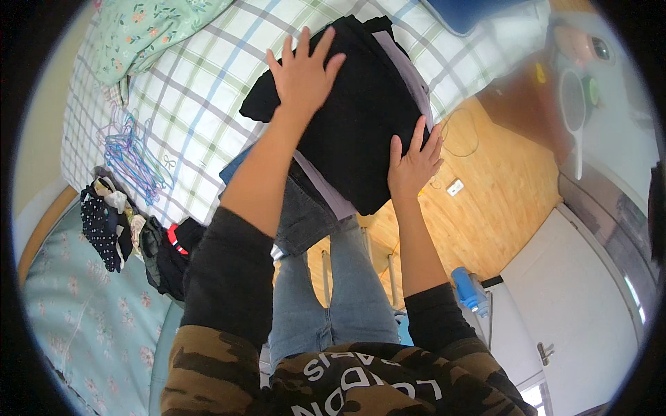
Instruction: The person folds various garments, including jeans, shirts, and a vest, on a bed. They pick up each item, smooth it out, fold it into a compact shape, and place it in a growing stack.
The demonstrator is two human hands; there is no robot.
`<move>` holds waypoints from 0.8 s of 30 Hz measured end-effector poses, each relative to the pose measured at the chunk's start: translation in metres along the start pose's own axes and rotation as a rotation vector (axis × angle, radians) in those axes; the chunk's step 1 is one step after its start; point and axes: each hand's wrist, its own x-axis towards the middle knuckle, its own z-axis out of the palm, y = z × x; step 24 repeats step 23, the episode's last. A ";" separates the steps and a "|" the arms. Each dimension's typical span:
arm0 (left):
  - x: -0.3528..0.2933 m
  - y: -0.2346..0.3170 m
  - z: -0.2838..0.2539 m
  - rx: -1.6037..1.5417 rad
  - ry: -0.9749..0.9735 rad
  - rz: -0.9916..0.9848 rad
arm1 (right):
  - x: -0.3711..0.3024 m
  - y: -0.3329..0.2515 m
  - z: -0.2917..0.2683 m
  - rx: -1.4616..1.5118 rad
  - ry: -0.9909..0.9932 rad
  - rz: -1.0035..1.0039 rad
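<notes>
A black folded garment (364, 111) lies on a light purple cloth (325, 188) at the near edge of the bed. My left hand (304, 75) rests on its upper left part, palm down with fingers spread. At the garment's right edge is my right hand (414, 165), its fingers stretched out and apart, the fingertips by the purple border. Dark grey jeans (305, 218) show from under the pile toward me. Whether either palm presses down firmly, I cannot tell.
Plastic hangers (132, 159) and a green floral cloth (149, 31) lie on the checked bedsheet (208, 104). Mixed clothes (104, 225) are heaped on the left by a pale blue floral cover (83, 305). A white power strip (454, 187) and a blue bottle (470, 291) are at right.
</notes>
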 end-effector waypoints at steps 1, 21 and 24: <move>0.011 -0.005 0.000 0.027 0.014 0.004 | 0.000 -0.002 -0.001 -0.005 -0.029 0.025; -0.069 -0.052 -0.079 -1.070 -0.096 -1.000 | 0.168 -0.098 -0.016 0.577 -0.531 -0.181; -0.074 -0.058 -0.078 -1.118 -0.121 -0.975 | 0.173 -0.096 -0.027 0.757 -0.714 -0.070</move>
